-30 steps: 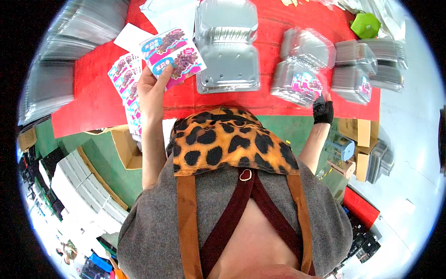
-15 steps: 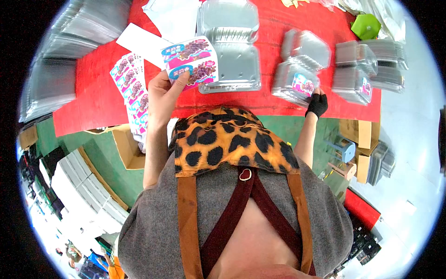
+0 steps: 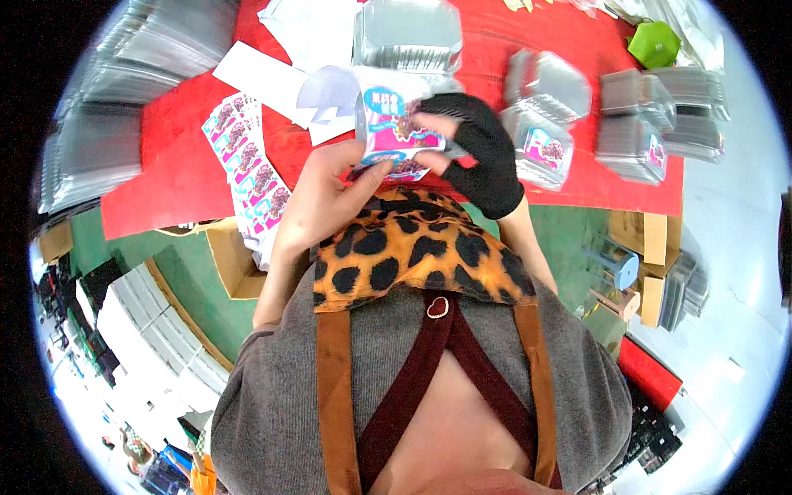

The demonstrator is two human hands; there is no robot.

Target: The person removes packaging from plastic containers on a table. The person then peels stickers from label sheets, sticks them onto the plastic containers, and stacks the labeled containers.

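My left hand [image 3: 334, 188] pinches a strip of grape stickers [image 3: 384, 120] by its lower left, and the strip bends in front of me. At its right edge, the bare fingertips of my right hand [image 3: 483, 157], in a black fingerless glove, grip a sticker; motion blurs the exact contact. Behind both hands stands a stack of clear plastic clamshell boxes [image 3: 408, 37], its lower half mostly hidden. To the right, another clamshell stack [image 3: 528, 124] bears a grape sticker [image 3: 546, 148] on its top box.
More sticker strips [image 3: 247, 161] hang over the front edge of the red table [image 3: 177, 157]. White backing sheets [image 3: 260, 78] lie behind them. Tall clamshell stacks [image 3: 99, 153] stand at the left, others [image 3: 631, 136] at the right. A green object [image 3: 654, 44] sits at the back right.
My right hand has left the stickered box at the right and come to the strip. My left hand has moved right and slightly down, and the strip is now bent.
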